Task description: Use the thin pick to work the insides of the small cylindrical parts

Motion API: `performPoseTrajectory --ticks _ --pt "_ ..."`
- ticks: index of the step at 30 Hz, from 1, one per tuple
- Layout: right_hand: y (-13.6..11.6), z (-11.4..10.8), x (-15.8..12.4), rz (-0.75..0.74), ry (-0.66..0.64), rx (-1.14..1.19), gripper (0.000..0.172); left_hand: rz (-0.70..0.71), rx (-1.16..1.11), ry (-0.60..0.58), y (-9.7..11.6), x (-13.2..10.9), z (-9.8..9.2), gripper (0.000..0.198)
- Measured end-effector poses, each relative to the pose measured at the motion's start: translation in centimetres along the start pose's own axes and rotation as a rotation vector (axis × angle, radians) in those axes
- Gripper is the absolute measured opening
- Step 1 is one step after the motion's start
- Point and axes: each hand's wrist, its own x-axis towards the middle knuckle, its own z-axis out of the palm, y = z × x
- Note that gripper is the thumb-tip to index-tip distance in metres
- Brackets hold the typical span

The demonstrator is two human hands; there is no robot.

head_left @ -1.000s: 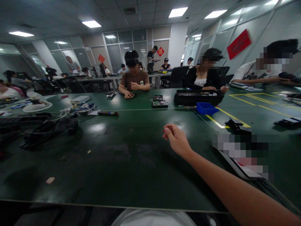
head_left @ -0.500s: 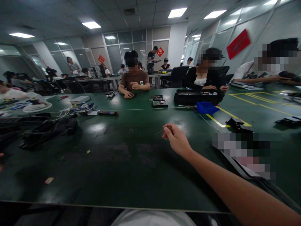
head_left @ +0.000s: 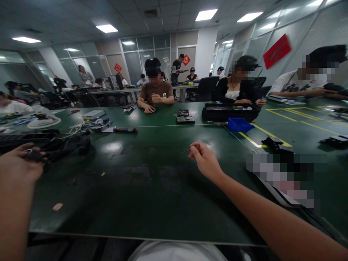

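Observation:
My right hand [head_left: 204,159] is stretched out over the middle of the green table [head_left: 141,181]. Its fingers are pinched on a thin screwdriver [head_left: 187,150] whose metal tip points left. My left hand [head_left: 20,165] is at the left edge of the view, fingers closed around a small dark object [head_left: 34,155]. It is right beside a black bag-like bundle [head_left: 65,145] lying on the table.
Across the table sit three people at work. A black tray [head_left: 228,111], a blue bin [head_left: 239,124], circuit boards [head_left: 185,117], a pen-like tool [head_left: 125,129] and cables [head_left: 81,126] lie at the far side. A dark flat device [head_left: 282,186] lies to my right. Yellow tape lines [head_left: 274,137] mark the table.
My left arm has come into view from the left and its hand has closed on a small dark object near the black bundle. My right hand has hardly moved.

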Motion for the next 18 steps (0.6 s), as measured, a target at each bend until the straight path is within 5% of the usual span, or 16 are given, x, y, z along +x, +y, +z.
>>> performPoseTrajectory --ticks 3,8,14,18 --pt "0.3 0.1 0.1 0.014 -0.010 -0.003 0.023 -0.080 -0.197 -0.078 -0.7 -1.3 2.9 0.021" --pt "0.4 0.3 0.2 0.022 -0.034 -0.025 0.023 -0.081 -0.262 -0.522 -1.3 -7.9 9.6 0.025" --pt "-0.8 -0.1 -0.1 0.023 -0.056 -0.100 0.027 0.165 0.009 -0.994 -3.3 -17.3 16.2 0.027" --pt "-1.1 -0.1 -0.2 0.006 -0.023 -0.119 0.026 0.371 0.316 -1.144 -6.3 -21.6 18.9 0.052"
